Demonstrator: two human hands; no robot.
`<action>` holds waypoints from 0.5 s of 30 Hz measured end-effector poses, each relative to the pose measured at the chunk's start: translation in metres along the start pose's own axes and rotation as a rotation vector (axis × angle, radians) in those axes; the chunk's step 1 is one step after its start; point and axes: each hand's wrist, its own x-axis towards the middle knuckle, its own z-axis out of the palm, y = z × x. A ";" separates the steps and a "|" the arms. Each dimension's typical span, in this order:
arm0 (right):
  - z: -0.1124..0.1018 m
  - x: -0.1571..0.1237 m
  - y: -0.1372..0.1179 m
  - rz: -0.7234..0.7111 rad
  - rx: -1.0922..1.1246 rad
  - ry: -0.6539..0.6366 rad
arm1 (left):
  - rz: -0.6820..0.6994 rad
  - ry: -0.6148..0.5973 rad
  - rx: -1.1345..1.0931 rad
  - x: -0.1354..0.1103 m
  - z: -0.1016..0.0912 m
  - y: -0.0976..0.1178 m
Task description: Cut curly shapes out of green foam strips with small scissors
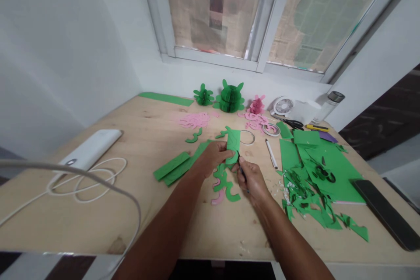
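Observation:
A green paper strip [233, 138] with faint curved lines is pinched upright in my left hand [215, 156], its thumb across the front. My right hand [253, 179] is closed around a slim dark pen-like tool [242, 168], whose tip meets the strip's lower right edge; whether it writes or cuts I cannot tell. Below the hands lie curved green paper cutouts [232, 193] and a pink curved cutout [218, 197]. Folded green paper strips [172, 168] lie beside my left forearm.
Green scraps [305, 201], small black scissors [324, 174] and a dark phone-like slab [387, 214] lie right. A white pen [271, 154] and tape roll [271, 129] are nearer the middle. Green honeycomb figures [230, 97] stand behind. A white power bank [90, 148] and cable [124, 164] lie left.

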 end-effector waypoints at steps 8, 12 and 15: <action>-0.001 0.001 0.002 -0.010 -0.046 -0.041 | -0.018 0.036 0.120 0.001 -0.010 0.003; -0.001 0.001 0.002 -0.013 -0.040 -0.050 | -0.030 0.007 0.088 0.000 -0.011 0.005; 0.000 0.000 0.002 -0.015 -0.034 -0.050 | -0.025 0.007 0.070 -0.001 -0.010 0.007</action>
